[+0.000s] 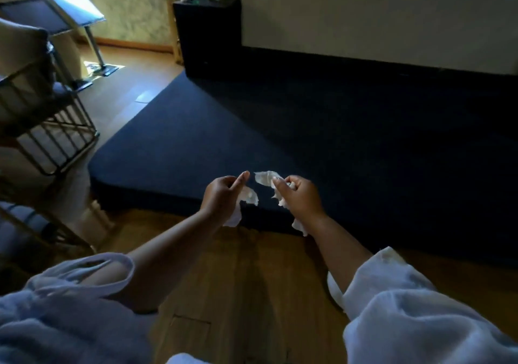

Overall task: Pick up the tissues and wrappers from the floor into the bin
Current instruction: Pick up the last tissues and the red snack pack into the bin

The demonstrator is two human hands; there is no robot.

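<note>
My left hand (pixel 221 195) is closed around a crumpled white tissue (pixel 249 196), which hangs out below the palm; the forefinger points up and to the right. A short gap away, my right hand (pixel 301 196) grips another white tissue (pixel 265 178), with scraps sticking out above the thumb and trailing under the wrist. Both hands hover over the front edge of a dark blue mattress (pixel 308 128) on the wooden floor (pixel 246 279). No bin is in view.
A metal-framed chair (pixel 53 144) stands at the left, with a small tilted table (pixel 81 7) behind it. A black cabinet (pixel 207 35) sits against the far wall. My white sleeves (pixel 420 321) fill the bottom corners.
</note>
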